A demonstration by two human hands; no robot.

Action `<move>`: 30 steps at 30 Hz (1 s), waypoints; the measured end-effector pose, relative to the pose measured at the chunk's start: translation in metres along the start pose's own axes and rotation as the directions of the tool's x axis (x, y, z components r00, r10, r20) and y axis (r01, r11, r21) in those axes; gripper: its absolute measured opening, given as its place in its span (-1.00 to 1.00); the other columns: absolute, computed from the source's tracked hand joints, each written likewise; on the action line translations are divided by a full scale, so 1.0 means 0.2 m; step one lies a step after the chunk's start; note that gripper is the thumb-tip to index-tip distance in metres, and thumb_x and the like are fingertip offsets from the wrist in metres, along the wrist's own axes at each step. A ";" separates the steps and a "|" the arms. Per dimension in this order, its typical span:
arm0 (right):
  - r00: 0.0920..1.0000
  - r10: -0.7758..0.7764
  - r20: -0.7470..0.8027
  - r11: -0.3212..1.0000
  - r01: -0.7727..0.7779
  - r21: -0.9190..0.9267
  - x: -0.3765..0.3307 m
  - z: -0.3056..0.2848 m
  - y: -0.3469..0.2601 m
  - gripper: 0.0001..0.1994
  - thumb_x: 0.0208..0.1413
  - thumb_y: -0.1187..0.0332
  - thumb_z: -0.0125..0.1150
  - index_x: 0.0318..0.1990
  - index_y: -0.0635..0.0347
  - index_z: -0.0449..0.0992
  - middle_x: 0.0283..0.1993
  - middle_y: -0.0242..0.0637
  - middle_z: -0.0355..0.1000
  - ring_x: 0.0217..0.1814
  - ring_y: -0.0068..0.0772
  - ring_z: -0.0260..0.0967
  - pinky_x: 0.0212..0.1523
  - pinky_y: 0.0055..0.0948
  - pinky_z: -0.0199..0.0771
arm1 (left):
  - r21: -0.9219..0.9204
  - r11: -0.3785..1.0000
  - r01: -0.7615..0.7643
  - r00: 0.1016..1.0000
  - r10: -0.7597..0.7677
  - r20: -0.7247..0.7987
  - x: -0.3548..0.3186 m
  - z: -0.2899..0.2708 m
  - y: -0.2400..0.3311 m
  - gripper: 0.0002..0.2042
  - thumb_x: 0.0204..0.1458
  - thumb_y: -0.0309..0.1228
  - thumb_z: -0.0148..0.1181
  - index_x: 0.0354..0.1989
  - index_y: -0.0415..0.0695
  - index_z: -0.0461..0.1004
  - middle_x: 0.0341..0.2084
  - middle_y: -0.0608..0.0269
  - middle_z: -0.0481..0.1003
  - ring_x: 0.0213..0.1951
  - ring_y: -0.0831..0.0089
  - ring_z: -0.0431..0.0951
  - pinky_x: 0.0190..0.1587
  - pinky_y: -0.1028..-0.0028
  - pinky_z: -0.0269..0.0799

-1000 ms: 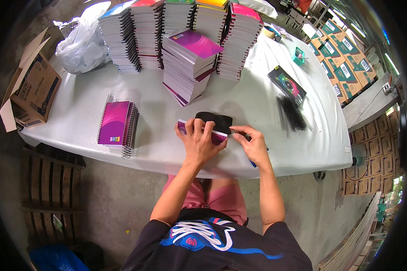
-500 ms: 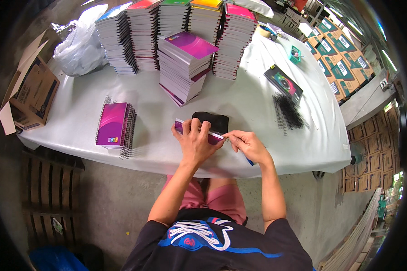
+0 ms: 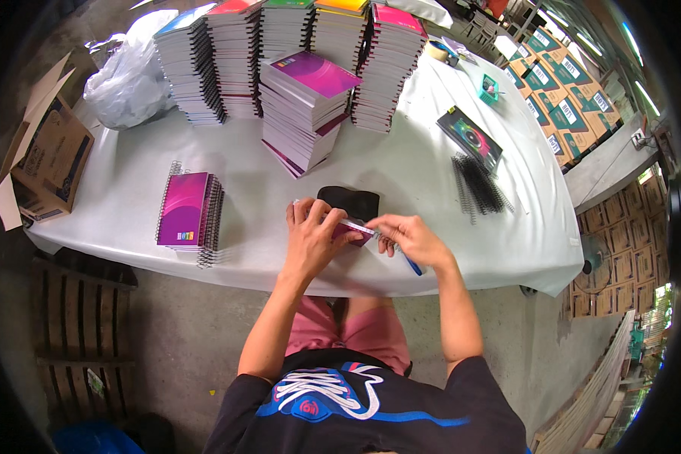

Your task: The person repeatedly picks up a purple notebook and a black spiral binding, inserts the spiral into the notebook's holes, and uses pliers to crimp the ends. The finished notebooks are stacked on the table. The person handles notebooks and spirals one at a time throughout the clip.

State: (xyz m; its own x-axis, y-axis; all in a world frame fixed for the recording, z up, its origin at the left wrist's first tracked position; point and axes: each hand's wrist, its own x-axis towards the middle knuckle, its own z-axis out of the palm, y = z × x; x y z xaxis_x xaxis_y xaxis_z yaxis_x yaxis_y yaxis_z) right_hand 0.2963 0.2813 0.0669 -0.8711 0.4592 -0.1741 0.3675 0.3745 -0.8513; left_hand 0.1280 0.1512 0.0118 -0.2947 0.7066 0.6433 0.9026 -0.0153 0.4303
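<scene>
My left hand is closed around a small purple notebook, standing it on its edge at the front of the table with its pale page edge upward. At the notebook's right end, my right hand is closed with fingers pinched on a thin wire spiral; the fingers hide much of it. Below that hand a blue stick-like thing shows in part, and I cannot make out its kind. Just beyond the notebook lies a flat black object.
Purple spiral notebooks are stacked at left. A purple-topped stack of books stands ahead, before several tall notebook stacks. Loose black spirals and a dark notebook lie at right. An open carton stands far left.
My right hand has shifted slightly, its fingers now more curled at the notebook's end, where more of the spiral shows. My left hand keeps its hold, and the whole view has shifted a little.
</scene>
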 end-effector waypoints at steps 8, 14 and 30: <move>0.910 -0.368 -0.190 0.548 0.047 -0.835 0.31 0.16 0.16 -0.56 -0.04 0.41 0.16 0.08 0.00 0.37 -0.18 -0.19 0.47 -0.14 -0.02 0.42 -0.07 -0.12 0.41 | 0.034 0.999 0.032 0.999 -0.032 0.011 -0.10 -0.21 -0.05 -0.66 -0.32 -0.12 0.41 -0.44 -0.04 0.48 -0.37 0.25 0.31 -0.13 0.15 0.24 0.01 0.10 0.11; 0.942 -0.089 -0.324 0.820 0.254 0.513 0.22 0.10 0.06 -0.74 -0.13 0.67 0.13 -0.21 0.33 0.51 -0.22 -0.19 0.53 -0.20 -0.45 0.46 -0.20 -0.47 0.45 | 0.023 0.994 0.110 0.990 -0.108 -0.087 -0.15 -0.21 -0.03 -0.57 -0.48 -0.10 0.48 -0.54 -0.08 0.41 -0.19 0.12 0.23 -0.02 0.08 0.15 0.03 0.10 0.13; 0.854 -0.507 -0.116 0.725 0.496 0.479 0.11 0.14 -0.02 -0.73 -0.26 0.76 0.09 -0.36 0.34 0.59 -0.27 -0.12 0.56 -0.20 -0.27 0.53 -0.10 -0.42 0.50 | -0.164 0.985 0.049 0.998 -0.054 -0.025 -0.11 -0.16 -0.10 -0.50 -0.44 0.10 0.40 -0.55 -0.05 0.38 0.08 0.16 0.18 0.22 -0.02 0.02 0.14 -0.09 0.06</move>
State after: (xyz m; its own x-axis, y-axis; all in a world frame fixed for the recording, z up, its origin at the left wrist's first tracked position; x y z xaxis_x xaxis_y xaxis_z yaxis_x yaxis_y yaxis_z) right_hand 0.2665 0.2672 0.0530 -0.8924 0.2958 0.3406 -0.3212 0.1134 -0.9402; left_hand 0.1060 0.1127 0.0093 -0.3504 0.6888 0.6346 0.8232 -0.0967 0.5594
